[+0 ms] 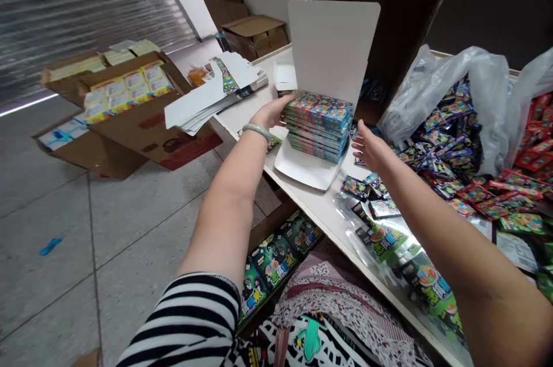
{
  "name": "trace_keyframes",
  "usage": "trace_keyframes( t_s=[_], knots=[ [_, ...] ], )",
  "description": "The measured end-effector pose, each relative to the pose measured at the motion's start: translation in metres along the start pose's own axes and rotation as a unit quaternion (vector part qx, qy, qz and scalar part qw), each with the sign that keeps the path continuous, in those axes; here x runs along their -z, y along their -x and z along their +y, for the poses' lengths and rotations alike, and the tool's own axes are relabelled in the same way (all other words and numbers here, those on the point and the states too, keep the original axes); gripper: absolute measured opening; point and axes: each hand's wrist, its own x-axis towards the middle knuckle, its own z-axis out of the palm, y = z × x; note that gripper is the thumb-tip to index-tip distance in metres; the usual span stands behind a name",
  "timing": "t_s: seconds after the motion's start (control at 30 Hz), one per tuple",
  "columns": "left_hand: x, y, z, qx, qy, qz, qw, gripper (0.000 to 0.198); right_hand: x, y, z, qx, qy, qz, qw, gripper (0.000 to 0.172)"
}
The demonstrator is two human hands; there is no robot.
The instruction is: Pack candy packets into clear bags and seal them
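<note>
A neat stack of colourful flat packets [319, 125] stands on the white base of an open carton. The carton's white lid [332, 50] rises upright behind it. My left hand [273, 112], with a pale bangle at the wrist, touches the left end of the stack. Its thumb lies along the top edge; the other fingers are partly hidden against the side. On the right, my right hand [369, 145] is open, palm towards the stack and slightly apart from it. Loose dark packets [355, 186] lie on the table below my right hand.
Flattened white cartons [220, 93] lie at the table's left edge. A clear plastic bag [484, 79] of small packets and red packets [540, 136] fill the right side. Cardboard boxes [125, 108] stand on the floor; a box of green-black packs [276, 257] sits below the table.
</note>
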Motion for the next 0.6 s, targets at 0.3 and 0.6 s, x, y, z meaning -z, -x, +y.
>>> trace_keyframes(
  t_s=[0.3,0.6],
  knots=[
    [-0.01,0.037,-0.006,0.068,0.121,-0.008,0.99,0.048,-0.039,-0.042,-0.007,0.022,0.1,-0.02,0.995,0.053],
    [-0.014,0.113,-0.088,-0.088,0.239,-0.01,0.967,0.063,-0.03,0.008,0.092,0.369,0.226,-0.008,0.902,0.105]
  ],
)
